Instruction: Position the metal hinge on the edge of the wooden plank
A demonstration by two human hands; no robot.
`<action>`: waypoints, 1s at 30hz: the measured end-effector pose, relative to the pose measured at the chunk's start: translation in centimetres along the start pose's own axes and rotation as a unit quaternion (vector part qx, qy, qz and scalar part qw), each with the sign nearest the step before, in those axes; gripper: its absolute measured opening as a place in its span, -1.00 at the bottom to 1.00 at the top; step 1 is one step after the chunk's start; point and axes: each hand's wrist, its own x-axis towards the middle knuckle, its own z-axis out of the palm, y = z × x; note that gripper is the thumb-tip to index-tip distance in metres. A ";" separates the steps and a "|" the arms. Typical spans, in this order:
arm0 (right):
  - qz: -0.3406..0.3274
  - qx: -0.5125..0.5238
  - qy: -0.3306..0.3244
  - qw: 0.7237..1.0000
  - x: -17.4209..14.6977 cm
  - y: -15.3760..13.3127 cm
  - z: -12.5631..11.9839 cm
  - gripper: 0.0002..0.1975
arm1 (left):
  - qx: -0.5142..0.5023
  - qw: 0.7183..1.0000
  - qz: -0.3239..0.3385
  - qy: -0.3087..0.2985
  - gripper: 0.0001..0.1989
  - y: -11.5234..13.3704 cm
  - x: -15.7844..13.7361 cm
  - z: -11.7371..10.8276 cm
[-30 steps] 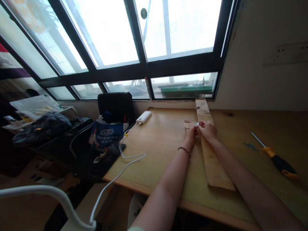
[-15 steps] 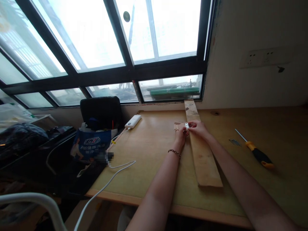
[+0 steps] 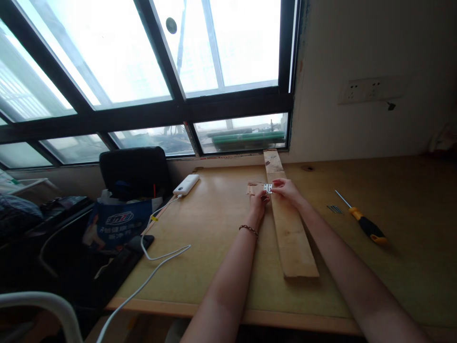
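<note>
A small silver metal hinge (image 3: 268, 188) with screw holes lies where a short wood piece (image 3: 253, 185) meets the long wooden plank (image 3: 293, 238). My left hand (image 3: 259, 201) is closed at the hinge's left side, its fingers by the short piece, whose lower part it hides. From the right, my right hand (image 3: 286, 190) pinches the hinge's right edge over the plank. Several screws (image 3: 334, 209) lie on the table to the right, with a yellow-and-black screwdriver (image 3: 366, 224) beyond them.
The plank runs across the wooden table (image 3: 214, 267) to the window sill. A white power bank (image 3: 186, 185) trails a white cable (image 3: 167, 257) over the left edge. A black chair (image 3: 134, 169) holding a blue bag (image 3: 117, 221) stands left of the table.
The hinge now shows wider and flatter, with both leaves visible, between my hands. My view has turned slightly right, so everything appears shifted left.
</note>
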 end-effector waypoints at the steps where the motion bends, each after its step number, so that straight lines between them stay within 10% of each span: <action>1: 0.005 0.021 0.016 1.000 0.1 0.1 -0.1 -0.60 | -0.007 1.000 0.000 0.006 -0.85 0.0 0.1 0.0; 14: -0.088 -0.233 0.149 0.957 -0.3 0.4 0.9 -0.86 | -0.005 1.000 -0.008 -0.012 -0.82 0.0 0.2 -0.2; 30: -0.056 -0.274 0.085 0.956 -0.2 0.1 0.8 -0.87 | 0.000 1.000 0.001 0.007 -0.84 -0.2 -0.4 0.5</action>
